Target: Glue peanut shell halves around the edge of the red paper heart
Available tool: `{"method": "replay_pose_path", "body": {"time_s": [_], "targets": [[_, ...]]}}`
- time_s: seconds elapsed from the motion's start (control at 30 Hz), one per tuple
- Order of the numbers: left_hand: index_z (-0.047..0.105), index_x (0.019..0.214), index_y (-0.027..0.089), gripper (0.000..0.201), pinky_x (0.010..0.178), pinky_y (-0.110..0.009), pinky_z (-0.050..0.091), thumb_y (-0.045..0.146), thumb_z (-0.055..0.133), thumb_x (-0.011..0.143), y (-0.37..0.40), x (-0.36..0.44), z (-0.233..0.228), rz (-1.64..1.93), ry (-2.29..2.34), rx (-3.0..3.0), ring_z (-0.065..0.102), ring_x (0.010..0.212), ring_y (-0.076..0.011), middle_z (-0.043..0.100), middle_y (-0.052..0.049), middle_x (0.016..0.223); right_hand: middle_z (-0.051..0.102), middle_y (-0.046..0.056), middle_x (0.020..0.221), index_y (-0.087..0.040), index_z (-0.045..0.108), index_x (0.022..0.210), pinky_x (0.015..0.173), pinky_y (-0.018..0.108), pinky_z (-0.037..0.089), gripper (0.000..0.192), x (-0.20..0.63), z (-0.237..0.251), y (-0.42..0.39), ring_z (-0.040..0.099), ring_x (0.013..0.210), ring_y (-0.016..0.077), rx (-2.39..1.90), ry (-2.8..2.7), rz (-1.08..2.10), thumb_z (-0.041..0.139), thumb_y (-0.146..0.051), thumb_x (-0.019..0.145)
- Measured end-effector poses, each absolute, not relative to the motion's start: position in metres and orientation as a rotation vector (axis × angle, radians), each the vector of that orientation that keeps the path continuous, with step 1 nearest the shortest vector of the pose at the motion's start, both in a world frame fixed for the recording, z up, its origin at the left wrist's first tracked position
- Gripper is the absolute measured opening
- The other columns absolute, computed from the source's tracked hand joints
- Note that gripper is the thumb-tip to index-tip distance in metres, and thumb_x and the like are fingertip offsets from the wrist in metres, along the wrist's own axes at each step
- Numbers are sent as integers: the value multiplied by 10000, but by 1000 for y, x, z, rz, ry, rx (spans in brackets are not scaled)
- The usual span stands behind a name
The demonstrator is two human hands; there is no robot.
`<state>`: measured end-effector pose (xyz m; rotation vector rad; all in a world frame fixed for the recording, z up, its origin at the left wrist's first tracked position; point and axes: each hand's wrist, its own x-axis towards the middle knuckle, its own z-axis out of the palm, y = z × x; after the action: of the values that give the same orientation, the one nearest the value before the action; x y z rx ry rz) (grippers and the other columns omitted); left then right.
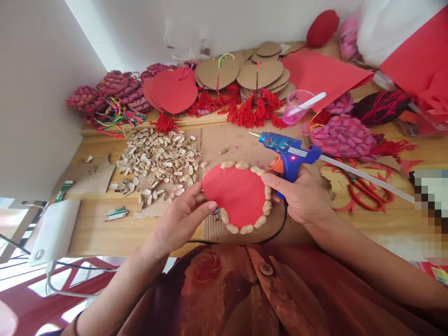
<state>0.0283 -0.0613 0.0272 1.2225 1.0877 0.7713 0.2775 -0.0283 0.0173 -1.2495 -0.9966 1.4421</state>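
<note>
right hand (301, 196) grips glue gun (289, 151)

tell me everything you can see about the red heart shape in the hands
The red heart is a flat cutout, seemingly paper or felt, lying on a cardboard sheet on the table. Peanut shells line its top and right edge down to the bottom tip; the left edge is bare. The left hand pinches its left edge, and the right hand, holding a blue glue gun, touches its right side.

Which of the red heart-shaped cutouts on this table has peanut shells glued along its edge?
The red heart held by the left hand, nearest the person. The stacked hearts at the back are bare.
</note>
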Motion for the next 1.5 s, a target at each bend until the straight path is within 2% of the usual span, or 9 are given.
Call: {"method": "replay_pose_path", "body": {"time_s": [0.23,0.33,0.43,0.57,0.7,0.83,1.0,1.27,1.5], "targets": [[645,1205,180,375,796,-267,578,372,746,899,-71,67,20,856,929,909,718,851,-165,770,-63,1021,670,-5,694,-270,670,817,522,295,521,319,314,50,-54,617,589,163,-1469,-1251,1229,801,-561,822],[603,1220,194,377,660,-236,566,377,715,911,-71,75,13,815,932,878,685,710,-137,739,-31,919,641,-3,631,-275,681,899,381,252,402,338,331,49,-72,577,496,153,-1592,-1145,1265,734,-608,861],[558,1303,193,388,481,-219,486,372,611,962,-62,81,4,703,1009,1029,593,541,-118,691,6,811,729,17,884,-300,686,952,320,211,338,362,344,40,-83,635,507,148,-1673,-1002,1217,778,-617,802],[561,1393,181,415,740,-292,574,254,502,989,-42,81,1,642,1157,1465,718,845,-187,765,-58,1004,743,80,1032,-283,715,974,336,217,405,387,354,32,-89,710,641,214,-1731,-1003,1209,780,-621,797],[649,1343,191,397,1009,-371,528,208,507,973,-26,72,9,507,1305,1838,703,1117,-235,765,-83,1189,750,81,1003,-261,706,947,326,208,394,374,353,30,-94,625,536,145,-1727,-1012,1251,793,-595,802],[657,1346,177,400,925,-344,556,189,506,975,-23,67,14,478,1443,1904,737,880,-211,788,-58,937,726,59,997,-258,677,929,339,175,384,338,347,30,-90,743,699,208,-1609,-970,1323,804,-549,814],[584,1427,153,446,916,-350,549,213,477,998,-27,64,7,517,1590,2019,732,925,-229,779,-102,1043,717,24,904,-264,654,901,362,176,385,268,332,34,-80,756,725,204,-1373,-796,1367,806,-475,838],[532,1449,190,462,790,-296,532,278,510,996,-35,45,4,551,1513,1994,715,827,-185,745,-37,972,784,76,1085,-249,699,983,691,328,650,296,313,19,-71,766,1064,295,-1343,-872,1518,792,-501,859],[475,1490,231,606,668,-261,504,285,653,913,-43,28,6,577,1508,1821,632,627,-110,705,-20,1041,769,87,1120,-241,728,970,367,184,456,321,330,43,-83,801,749,233,-1507,-1058,1406,767,-543,867]]}}
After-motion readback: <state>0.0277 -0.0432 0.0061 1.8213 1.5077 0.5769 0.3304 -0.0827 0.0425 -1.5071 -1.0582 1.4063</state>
